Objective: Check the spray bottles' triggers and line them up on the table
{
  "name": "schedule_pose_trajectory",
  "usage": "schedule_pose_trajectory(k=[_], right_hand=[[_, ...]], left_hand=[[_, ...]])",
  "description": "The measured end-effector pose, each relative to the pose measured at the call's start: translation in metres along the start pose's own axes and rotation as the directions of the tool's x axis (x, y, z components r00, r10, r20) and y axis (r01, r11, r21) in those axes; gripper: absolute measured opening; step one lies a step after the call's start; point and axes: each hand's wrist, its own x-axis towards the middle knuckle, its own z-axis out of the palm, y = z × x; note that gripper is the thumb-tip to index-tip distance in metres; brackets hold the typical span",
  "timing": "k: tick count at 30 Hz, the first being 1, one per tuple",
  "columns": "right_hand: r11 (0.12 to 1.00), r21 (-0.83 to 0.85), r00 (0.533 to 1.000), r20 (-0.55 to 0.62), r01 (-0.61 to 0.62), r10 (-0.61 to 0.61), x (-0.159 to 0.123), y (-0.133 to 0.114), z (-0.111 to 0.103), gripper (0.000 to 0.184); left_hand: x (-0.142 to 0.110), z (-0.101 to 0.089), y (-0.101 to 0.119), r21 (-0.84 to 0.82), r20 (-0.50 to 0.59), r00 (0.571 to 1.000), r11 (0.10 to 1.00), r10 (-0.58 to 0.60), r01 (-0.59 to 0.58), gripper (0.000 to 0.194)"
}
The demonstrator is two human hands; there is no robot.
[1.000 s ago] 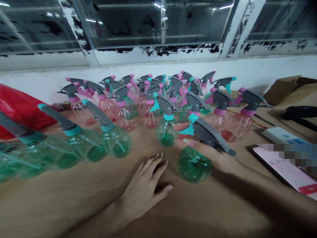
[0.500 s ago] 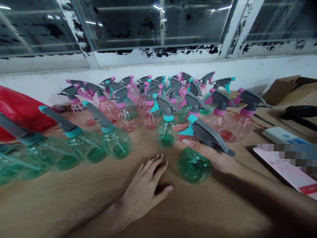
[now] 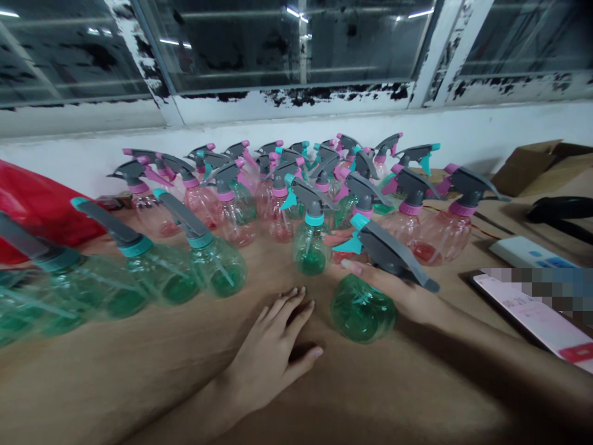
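My right hand (image 3: 393, 281) is closed around the neck of a green spray bottle (image 3: 364, 315). Its grey trigger head with turquoise nozzle and trigger rises above the hand, and the bottle's base is at the tabletop. Some of my right fingers are hidden behind the neck. My left hand (image 3: 278, 343) lies palm down on the wooden table (image 3: 185, 371), fingers spread, holding nothing. Just beyond its fingertips stands another green spray bottle (image 3: 311, 250) with a turquoise collar. A row of green spray bottles (image 3: 217, 272) stands to the left.
Behind stand several pink spray bottles (image 3: 236, 219) mixed with green ones. A red plastic bag (image 3: 46, 210) lies at the left. On the right are a phone (image 3: 528, 315), a white and blue box-like item (image 3: 532, 253), a black object (image 3: 563, 213) and a cardboard box (image 3: 532, 170).
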Motion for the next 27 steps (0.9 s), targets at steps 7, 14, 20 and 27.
schedule_pose_trajectory(k=[7,14,20,27], right_hand=[[0.995,0.097,1.000,0.003,-0.023,0.023,0.0019,-0.0002,0.0013,0.039],[0.999,0.051,1.000,-0.006,-0.002,0.002,0.0019,-0.0035,0.0003,0.031],[0.994,-0.109,1.000,-0.007,0.009,-0.010,-0.0014,-0.0015,-0.0054,0.021],[0.999,-0.031,0.999,0.031,0.030,-0.029,-0.0025,0.0003,-0.0043,0.020]], left_hand=[[0.0012,-0.0019,0.0008,0.025,0.020,1.000,1.000,0.002,-0.003,0.054],[0.0011,-0.0023,0.0013,0.021,0.031,1.000,1.000,0.000,-0.001,0.054],[0.0004,-0.0004,0.0005,0.023,0.022,1.000,1.000,-0.002,0.001,0.054],[0.0010,-0.0005,-0.0001,0.032,0.001,1.000,0.999,0.009,-0.009,0.053]])
